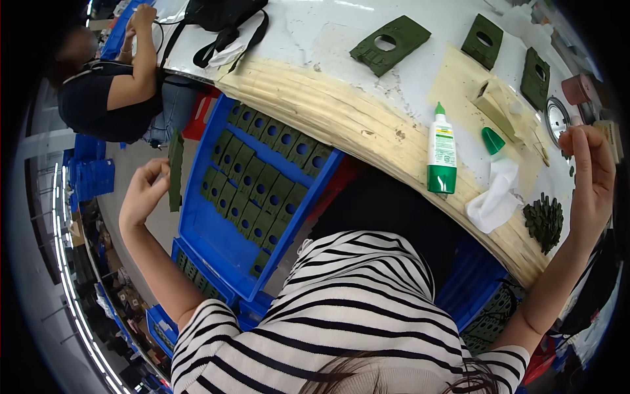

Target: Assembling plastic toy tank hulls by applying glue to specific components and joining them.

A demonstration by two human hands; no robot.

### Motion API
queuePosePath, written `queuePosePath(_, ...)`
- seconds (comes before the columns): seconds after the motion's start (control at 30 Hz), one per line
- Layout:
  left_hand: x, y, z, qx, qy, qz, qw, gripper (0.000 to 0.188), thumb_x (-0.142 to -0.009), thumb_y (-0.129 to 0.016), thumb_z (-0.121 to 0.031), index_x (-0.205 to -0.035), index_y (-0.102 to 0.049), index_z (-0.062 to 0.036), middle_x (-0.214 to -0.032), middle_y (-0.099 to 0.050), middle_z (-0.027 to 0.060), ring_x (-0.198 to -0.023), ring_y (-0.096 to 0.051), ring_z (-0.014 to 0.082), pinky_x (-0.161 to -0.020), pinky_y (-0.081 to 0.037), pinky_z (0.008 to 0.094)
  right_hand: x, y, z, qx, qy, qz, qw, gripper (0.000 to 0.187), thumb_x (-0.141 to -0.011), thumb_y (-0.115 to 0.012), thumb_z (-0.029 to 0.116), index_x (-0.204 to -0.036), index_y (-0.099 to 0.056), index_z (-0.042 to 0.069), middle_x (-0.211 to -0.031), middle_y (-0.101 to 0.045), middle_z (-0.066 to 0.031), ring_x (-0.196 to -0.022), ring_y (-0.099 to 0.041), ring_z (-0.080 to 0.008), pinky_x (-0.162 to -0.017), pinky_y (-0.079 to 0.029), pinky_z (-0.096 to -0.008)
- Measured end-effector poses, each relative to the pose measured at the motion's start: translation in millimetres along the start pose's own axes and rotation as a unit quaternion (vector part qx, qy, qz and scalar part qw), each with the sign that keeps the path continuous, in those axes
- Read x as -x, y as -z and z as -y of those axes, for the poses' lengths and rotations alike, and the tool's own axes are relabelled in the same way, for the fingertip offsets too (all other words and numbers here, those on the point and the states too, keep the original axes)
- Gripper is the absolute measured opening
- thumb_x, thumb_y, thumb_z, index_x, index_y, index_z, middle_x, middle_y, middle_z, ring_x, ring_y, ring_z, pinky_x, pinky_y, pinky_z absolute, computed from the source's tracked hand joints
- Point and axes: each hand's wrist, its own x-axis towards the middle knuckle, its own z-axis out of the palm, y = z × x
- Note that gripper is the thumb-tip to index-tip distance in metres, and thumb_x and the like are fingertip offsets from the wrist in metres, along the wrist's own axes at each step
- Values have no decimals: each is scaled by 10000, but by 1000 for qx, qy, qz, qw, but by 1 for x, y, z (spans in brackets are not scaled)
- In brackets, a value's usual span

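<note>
My left hand (pixel 144 189) is closed on the edge of a dark green molded plate (pixel 176 172), held upright beside the blue tray. At the right, my right hand (pixel 592 171) is raised over the table with its fingertips drawn together; whatever they pinch is too small to make out. Close to those fingers stands a round metal tin (pixel 557 119). Below them lies a pile of small dark green pieces (pixel 543 221). Three more green plates with round holes lie on the table: one large (pixel 400 43), one farther right (pixel 483 41), one near the tin (pixel 535 79).
The blue tray (pixel 220 253) beside me holds rows of similar green plates. A green-and-white glue bottle (pixel 441 154), its green cap (pixel 492 140) and a crumpled white tissue (pixel 493 200) lie near the table's taped edge (pixel 315 102). Another person (pixel 108 92) sits at the far left.
</note>
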Motion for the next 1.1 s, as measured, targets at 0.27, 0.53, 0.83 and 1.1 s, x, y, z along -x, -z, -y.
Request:
queuePosePath(0.27,44,-21,233,-189,248,160,937,286,-683,-717,-264,-783,-659,-2,-677,-609,92,-692,-591,226,-658,-490,336,-2,-2,-4,7,-8,-3,1000,191,-976,-516,126,-1024,-619,-27,-924,-634,-54,-885,-602,-110,-839,-459,-248)
queuePosePath(0.53,94,-93,272,-361,-29,131,923,287,-554,-777,-237,-716,-639,-44,-1112,-565,190,-1210,-419,402,-1005,-400,427,-2,-2,-2,5,-3,-12,1000,193,-973,-529,139,-1023,-624,-22,-920,-638,-50,-872,-610,-104,-845,-471,-256)
queuePosePath(0.83,129,-159,256,-359,18,113,926,363,-587,-802,-313,-794,-669,-46,-1138,-543,236,-1222,-403,430,-1043,-347,442,-4,-15,14,-63,-8,-25,998,121,-928,-591,79,-938,-609,-40,-853,-612,-19,-789,-587,-75,-743,-466,-213)
queuePosePath(1.1,60,-133,254,-552,58,542,631,655,-692,-659,-598,-1087,-691,-76,-1194,-619,162,-1167,-520,347,-1003,-412,393,-9,-16,26,-56,-22,-52,997,131,-880,-636,79,-827,-604,-36,-736,-603,-14,-690,-547,-61,-668,-439,-205)
